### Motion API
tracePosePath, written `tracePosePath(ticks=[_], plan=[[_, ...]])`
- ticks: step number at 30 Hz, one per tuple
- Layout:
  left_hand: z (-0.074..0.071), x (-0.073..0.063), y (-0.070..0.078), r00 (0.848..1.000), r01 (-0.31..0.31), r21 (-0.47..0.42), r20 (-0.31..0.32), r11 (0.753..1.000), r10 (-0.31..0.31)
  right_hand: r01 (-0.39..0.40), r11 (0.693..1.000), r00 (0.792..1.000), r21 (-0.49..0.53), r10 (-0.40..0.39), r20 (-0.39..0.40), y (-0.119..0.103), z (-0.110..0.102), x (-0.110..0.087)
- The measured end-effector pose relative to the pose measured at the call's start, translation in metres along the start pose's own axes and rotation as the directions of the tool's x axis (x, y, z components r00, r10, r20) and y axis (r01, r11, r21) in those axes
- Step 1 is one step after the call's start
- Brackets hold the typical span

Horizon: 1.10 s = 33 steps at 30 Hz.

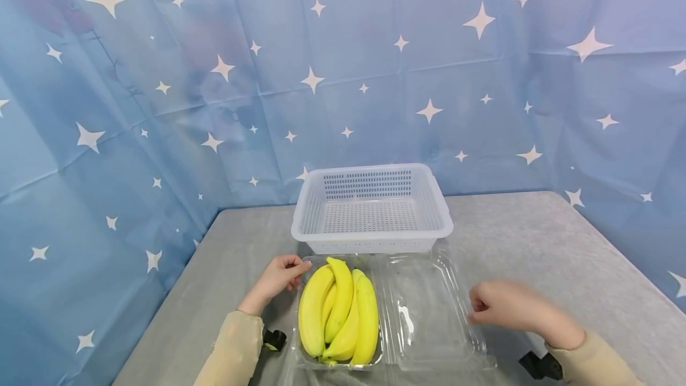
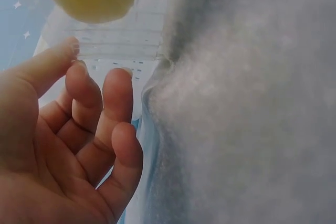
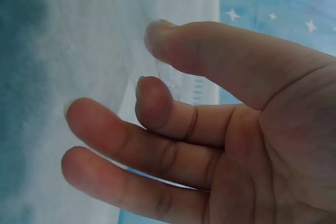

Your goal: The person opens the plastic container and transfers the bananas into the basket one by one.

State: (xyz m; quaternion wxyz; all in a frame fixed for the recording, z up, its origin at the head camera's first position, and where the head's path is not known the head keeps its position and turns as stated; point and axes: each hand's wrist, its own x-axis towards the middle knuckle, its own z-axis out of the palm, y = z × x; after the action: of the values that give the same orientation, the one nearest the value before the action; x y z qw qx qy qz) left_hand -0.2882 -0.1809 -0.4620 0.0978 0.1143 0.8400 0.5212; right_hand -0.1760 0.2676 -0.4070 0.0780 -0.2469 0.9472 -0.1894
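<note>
A clear plastic clamshell container (image 1: 383, 332) lies opened flat on the table, its lid (image 1: 429, 314) to the right. Several yellow bananas (image 1: 343, 308) fill its left half. My left hand (image 1: 281, 276) pinches the rim at the upper left corner between thumb and index finger; the left wrist view shows this hand (image 2: 79, 124) at the rim (image 2: 118, 51). Beside the lid's right edge is my right hand (image 1: 506, 308), blurred in the head view. In the right wrist view, thumb and index finger of this hand (image 3: 210, 129) stand apart, fingers loosely bent.
Directly behind the container stands a white perforated plastic basket (image 1: 372, 243). The table (image 1: 536, 237) has a grey cloth cover. A blue curtain with white stars (image 1: 364, 106) hangs behind it and along both sides.
</note>
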Motion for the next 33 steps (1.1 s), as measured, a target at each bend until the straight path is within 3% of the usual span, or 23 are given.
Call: tracePosePath(ticks=[18,26,29,33], plan=[[-0.003,0.010,0.001,0.999,0.014,0.020,-0.044,1.000,-0.013,-0.093,0.994,0.992,0.053,0.088,0.090,0.006,0.014,0.014],[-0.001,0.012,0.002,0.996,0.006,0.021,-0.091,1.000,-0.004,-0.085,0.994,0.991,0.075,0.076,0.114,0.006,0.017,0.020],[0.002,0.009,0.003,0.996,0.000,0.022,-0.085,1.000,0.002,-0.095,0.993,0.987,0.070,0.085,0.135,0.005,0.018,0.021],[0.006,0.004,0.002,0.998,0.034,-0.019,-0.054,0.999,-0.035,-0.115,0.991,0.983,0.071,0.103,0.151,0.003,0.018,0.022]])
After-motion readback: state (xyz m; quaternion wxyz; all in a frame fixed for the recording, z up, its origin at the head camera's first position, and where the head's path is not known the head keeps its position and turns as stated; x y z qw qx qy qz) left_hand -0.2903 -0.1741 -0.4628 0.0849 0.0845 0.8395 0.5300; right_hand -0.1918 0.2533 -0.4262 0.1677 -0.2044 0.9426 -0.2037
